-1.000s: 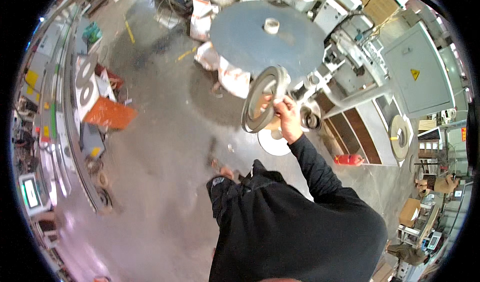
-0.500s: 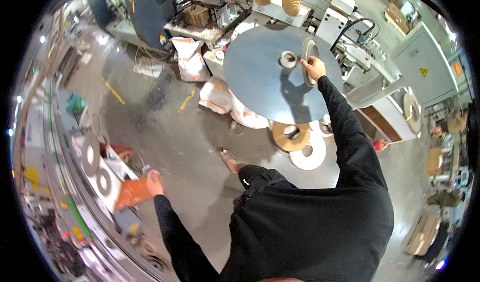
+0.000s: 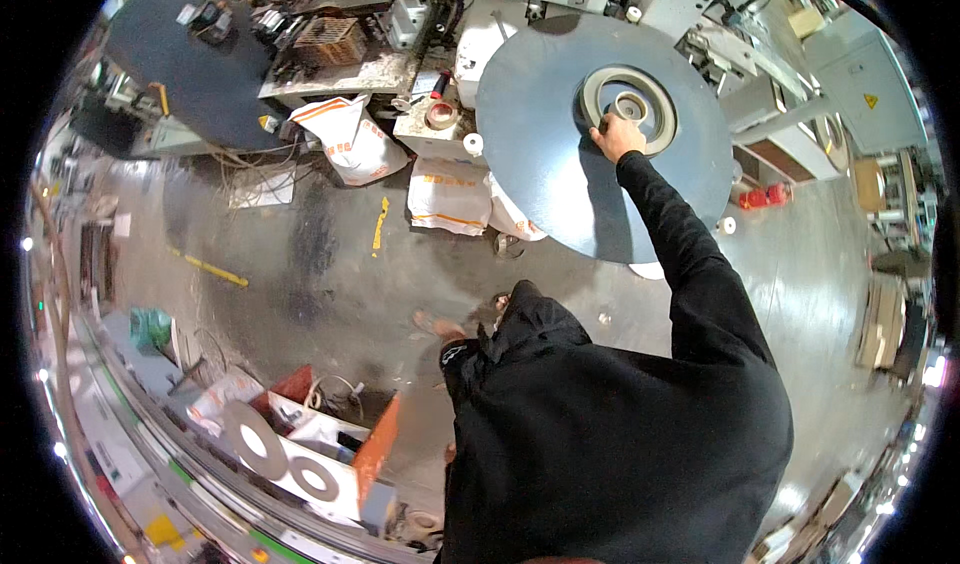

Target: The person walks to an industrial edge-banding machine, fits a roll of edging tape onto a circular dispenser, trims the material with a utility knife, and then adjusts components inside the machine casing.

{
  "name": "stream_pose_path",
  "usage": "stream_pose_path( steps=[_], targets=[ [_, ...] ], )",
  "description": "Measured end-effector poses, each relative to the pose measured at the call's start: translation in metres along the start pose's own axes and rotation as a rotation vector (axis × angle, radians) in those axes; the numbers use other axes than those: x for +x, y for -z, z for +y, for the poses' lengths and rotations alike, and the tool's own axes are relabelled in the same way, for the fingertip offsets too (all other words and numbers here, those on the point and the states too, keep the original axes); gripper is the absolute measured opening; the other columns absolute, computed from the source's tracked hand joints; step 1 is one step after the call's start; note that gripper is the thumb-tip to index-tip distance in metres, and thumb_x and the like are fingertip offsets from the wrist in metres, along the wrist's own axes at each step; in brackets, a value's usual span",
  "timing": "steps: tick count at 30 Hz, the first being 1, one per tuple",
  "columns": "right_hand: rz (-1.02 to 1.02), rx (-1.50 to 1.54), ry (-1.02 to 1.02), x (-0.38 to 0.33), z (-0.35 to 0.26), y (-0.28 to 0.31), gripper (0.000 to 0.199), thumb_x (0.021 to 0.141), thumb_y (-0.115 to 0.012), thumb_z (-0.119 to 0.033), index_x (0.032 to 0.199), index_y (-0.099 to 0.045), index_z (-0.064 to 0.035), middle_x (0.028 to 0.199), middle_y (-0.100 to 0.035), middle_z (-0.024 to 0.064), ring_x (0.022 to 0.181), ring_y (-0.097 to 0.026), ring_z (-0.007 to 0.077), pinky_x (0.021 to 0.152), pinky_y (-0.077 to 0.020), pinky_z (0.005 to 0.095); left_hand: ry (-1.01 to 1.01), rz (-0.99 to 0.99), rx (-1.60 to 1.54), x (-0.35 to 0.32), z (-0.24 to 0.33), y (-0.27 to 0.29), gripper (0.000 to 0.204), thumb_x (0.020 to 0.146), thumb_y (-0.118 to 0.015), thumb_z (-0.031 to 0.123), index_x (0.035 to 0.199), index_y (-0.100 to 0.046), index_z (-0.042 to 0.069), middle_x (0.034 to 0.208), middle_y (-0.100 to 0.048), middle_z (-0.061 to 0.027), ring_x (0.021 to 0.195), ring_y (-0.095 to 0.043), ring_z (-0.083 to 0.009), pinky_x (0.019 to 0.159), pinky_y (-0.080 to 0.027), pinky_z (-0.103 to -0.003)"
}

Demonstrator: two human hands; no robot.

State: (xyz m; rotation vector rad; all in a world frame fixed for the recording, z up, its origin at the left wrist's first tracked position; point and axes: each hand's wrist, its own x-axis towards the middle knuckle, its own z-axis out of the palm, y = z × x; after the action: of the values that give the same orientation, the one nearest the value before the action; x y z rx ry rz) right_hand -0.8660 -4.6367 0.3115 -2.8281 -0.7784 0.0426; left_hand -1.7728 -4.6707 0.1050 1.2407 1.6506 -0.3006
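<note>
At one o'clock, a big round grey-blue table (image 3: 560, 194) carries a flat grey reel (image 3: 628, 109) near its middle. The right hand (image 3: 617, 136) presses on the reel's seven-o'clock rim, fingers curled over it. The left hand is out of sight.

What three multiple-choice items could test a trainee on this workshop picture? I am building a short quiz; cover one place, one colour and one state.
1. Where does the grey ring-shaped reel lie?
A. on the floor
B. on the round blue-grey table
C. on the white sacks

2. What colour is the sleeve of the reaching arm?
A. black
B. yellow
C. white

3. What is the right hand doing?
A. hanging free
B. resting on the reel's rim
C. lifting a sack

Key: 1 B, the reel lies flat on the tabletop; 2 A, the sleeve is black; 3 B, the hand sits on the rim's near edge.
</note>
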Motion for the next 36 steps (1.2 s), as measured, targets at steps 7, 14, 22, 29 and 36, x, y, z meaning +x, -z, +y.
stream_pose_path(
  steps=[7, 14, 22, 29, 36],
  targets=[
    [0.261, -0.070, 0.019, -0.024, -0.063, -0.060, 0.070, 0.096, -0.070, -0.033, 0.154, -0.045, -0.0042, 0.158, -0.048, 0.0157, 0.143, -0.047, 0.0372, 0.120, -0.0381, 0.0477, -0.142, -0.054, 0.022, 0.164, 0.076, 0.138, 0.026, 0.103, -0.054, 0.032, 0.089, -0.062, 0.011, 0.080, -0.061, -0.0079, 0.083, -0.059, -0.0344, 0.077, -0.047, -0.051],
    [0.120, -0.056, -0.197, -0.015, -0.115, -0.077, 0.079, 0.094, -0.069, -0.036, 0.158, -0.041, -0.0002, 0.167, -0.038, 0.0207, 0.156, -0.033, 0.0395, 0.127, -0.0280, 0.0489, -0.396, -0.054, -0.321, 0.402, 0.293, 0.374, 0.032, 0.104, -0.054, 0.031, 0.079, -0.055, 0.011, 0.064, -0.055, -0.0055, 0.068, -0.056, -0.0343, 0.067, -0.046, -0.051],
    [0.463, 0.169, -0.402, -0.101, -0.160, -0.073, 0.053, 0.099, -0.069, -0.024, 0.145, -0.057, -0.0022, 0.163, -0.043, 0.0162, 0.145, -0.046, 0.0387, 0.120, -0.0390, 0.0461, -0.625, -0.025, -0.531, 0.452, 0.608, 0.453, 0.024, 0.106, -0.064, 0.019, 0.125, -0.062, 0.005, 0.103, -0.075, -0.0142, 0.080, -0.072, -0.0198, 0.072, -0.060, -0.032],
    [0.723, 0.338, -0.439, -0.119, -0.184, -0.060, 0.026, 0.100, -0.069, -0.016, 0.123, -0.069, -0.0028, 0.136, -0.064, 0.0163, 0.128, -0.058, 0.0355, 0.111, -0.0450, 0.0456, -0.894, -0.281, 0.140, 0.411, 0.699, 0.314, 0.023, 0.102, -0.067, 0.017, 0.120, -0.068, 0.003, 0.103, -0.077, -0.0122, 0.090, -0.075, -0.0214, 0.078, -0.060, -0.036],
    [0.763, 0.500, -0.577, -0.170, -0.233, -0.059, 0.016, 0.104, -0.066, -0.012, 0.116, -0.071, -0.0022, 0.124, -0.068, 0.0126, 0.111, -0.066, 0.0260, 0.094, -0.0550, 0.0382, -1.161, -0.097, 0.697, 0.365, 0.878, 0.273, 0.029, 0.097, -0.072, 0.028, 0.118, -0.071, 0.008, 0.100, -0.078, -0.0138, 0.092, -0.076, -0.0293, 0.083, -0.059, -0.042]
  ],
)
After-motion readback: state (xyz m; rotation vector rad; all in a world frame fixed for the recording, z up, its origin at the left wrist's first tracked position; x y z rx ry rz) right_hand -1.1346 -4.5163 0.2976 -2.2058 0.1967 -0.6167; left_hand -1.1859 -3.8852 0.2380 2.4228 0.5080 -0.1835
